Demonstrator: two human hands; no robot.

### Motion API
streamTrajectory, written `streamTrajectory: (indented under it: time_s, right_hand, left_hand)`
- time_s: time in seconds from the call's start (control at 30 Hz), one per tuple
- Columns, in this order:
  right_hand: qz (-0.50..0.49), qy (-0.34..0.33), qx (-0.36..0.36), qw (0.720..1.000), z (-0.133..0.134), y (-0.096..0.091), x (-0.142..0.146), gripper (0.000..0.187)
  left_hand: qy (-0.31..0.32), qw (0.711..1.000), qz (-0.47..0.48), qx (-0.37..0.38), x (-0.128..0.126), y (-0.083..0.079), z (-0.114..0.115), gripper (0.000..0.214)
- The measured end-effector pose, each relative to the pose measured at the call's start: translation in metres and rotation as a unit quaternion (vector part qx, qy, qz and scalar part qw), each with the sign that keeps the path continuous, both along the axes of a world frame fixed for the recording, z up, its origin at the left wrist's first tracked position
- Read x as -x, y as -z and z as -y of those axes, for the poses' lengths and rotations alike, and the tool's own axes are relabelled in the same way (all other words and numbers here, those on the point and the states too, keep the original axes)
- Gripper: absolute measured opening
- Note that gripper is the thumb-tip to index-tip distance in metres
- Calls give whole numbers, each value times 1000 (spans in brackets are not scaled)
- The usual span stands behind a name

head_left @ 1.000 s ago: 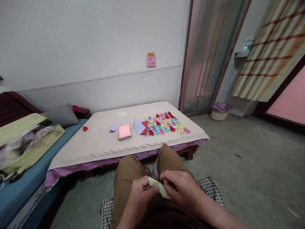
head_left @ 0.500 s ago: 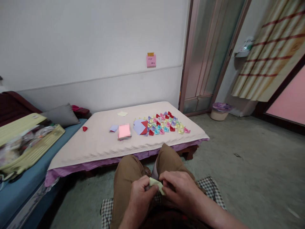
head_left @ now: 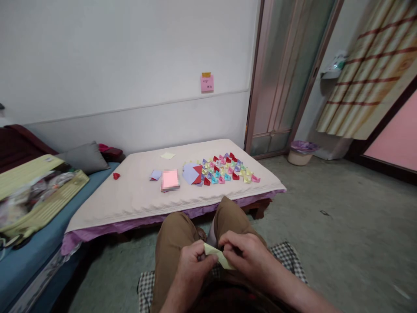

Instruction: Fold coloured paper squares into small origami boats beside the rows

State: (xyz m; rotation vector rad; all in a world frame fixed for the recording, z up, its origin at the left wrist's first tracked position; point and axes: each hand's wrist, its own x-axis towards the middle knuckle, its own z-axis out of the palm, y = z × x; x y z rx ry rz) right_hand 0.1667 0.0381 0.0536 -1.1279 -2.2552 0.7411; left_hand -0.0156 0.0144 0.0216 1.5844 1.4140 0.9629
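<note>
A folded strip of pale yellow paper lies between my two hands, low over my lap. My left hand pinches its left end, thumb on top. My right hand is curled at the paper's right side with fingers closed against it; part of the strip disappears under those fingers. In front of my knees, on a low covered table, stand many small folded paper shapes in several colours. Beside them lie purple and red sheets, a pink paper stack and a small purple piece.
A flat yellow sheet and a red folded piece are on the table's far and left parts. A blue bed with a yellow-green bag adjoins on the left. A lined bin stands by the door at right.
My right hand has shifted slightly right and turned, so more of the yellow strip shows between the hands. My left hand keeps its pinch almost in place.
</note>
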Motion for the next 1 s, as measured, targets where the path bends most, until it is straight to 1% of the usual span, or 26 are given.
streamTrajectory:
  time_s: [0.17, 0.4, 0.5, 0.67, 0.83, 0.93, 1.0]
  right_hand:
    - [-22, -16, 21, 999, -1, -3, -2, 16]
    - [-53, -26, 49, 997, -1, -3, -5, 15]
    - [-63, -28, 51, 996, 0, -2, -5, 15]
    - [-61, -26, 55, 996, 0, -1, -5, 14]
    - [-28, -29, 25, 999, 0, -2, -5, 16]
    - [2, -16, -11, 1000, 1, 2, -5, 18]
    - [14, -9, -28, 999, 1, 5, -5, 19]
  left_hand:
    - [7, 1000, 24, 18, -1, -4, 1, 18]
    - [17, 992, 109, 67, -5, -10, 3, 19]
    - [15, 990, 119, 76, -5, -9, 3, 19]
    - [29, 989, 118, 81, -3, -4, 2, 22]
    - [15, 991, 102, 81, -3, -2, 1, 23]
    - [-3, 994, 86, 67, -4, -2, 1, 22]
    - [-3, 995, 85, 56, -3, -2, 1, 21]
